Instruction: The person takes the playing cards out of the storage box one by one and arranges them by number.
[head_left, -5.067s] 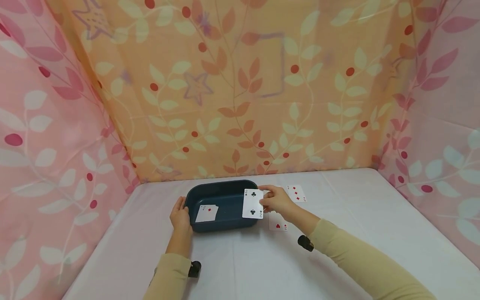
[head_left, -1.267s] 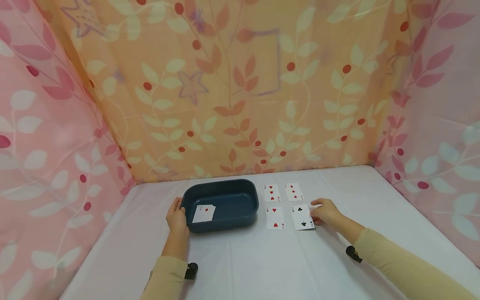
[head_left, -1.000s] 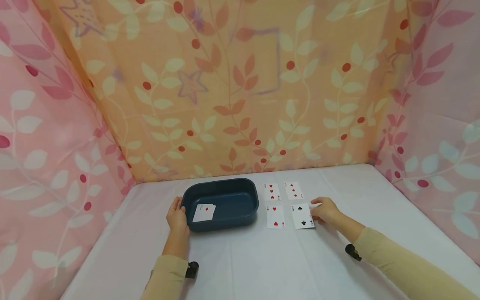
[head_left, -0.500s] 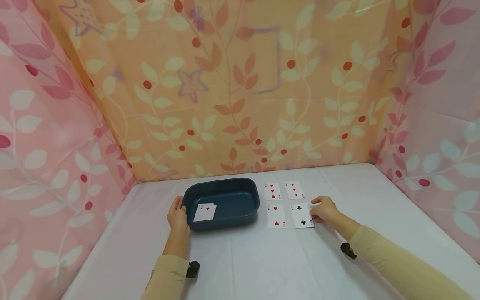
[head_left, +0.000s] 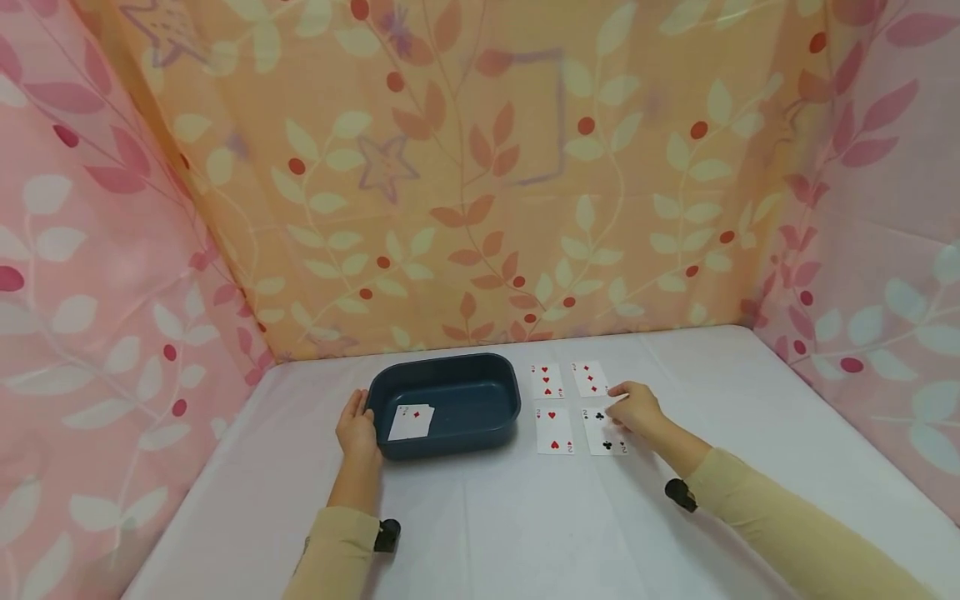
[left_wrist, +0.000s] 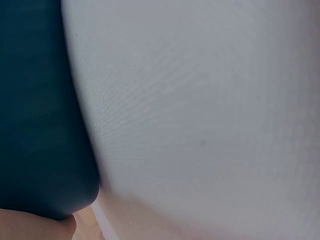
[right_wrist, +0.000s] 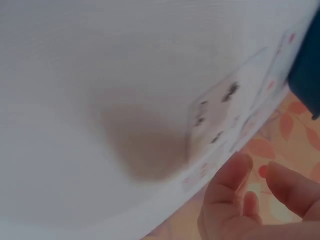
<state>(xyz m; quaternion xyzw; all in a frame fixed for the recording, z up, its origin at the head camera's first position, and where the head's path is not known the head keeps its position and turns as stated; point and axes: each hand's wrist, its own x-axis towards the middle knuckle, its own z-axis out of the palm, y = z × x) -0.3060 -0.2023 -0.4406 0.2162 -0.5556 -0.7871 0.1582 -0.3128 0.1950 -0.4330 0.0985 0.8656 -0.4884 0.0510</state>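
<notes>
My left hand holds the left end of a dark blue tub, thumb and fingers at its side wall. In the left wrist view the tub's outer wall fills the left side. Inside the tub, at its left, lie playing cards, the top one showing a red diamond. The two of clubs lies face up on the table. My right hand is over its upper right corner. In the right wrist view the thumb and fingers are apart with nothing between them.
Left of the two of clubs lies the two of hearts. Behind them are the three of hearts and the three of diamonds. A white cloth covers the table; patterned curtains stand around three sides.
My right hand carried the two of clubs from over the tub to the table, adjusted it and let go. Now the hand has lifted and shifted left over it. The left hand stays at the tub.
</notes>
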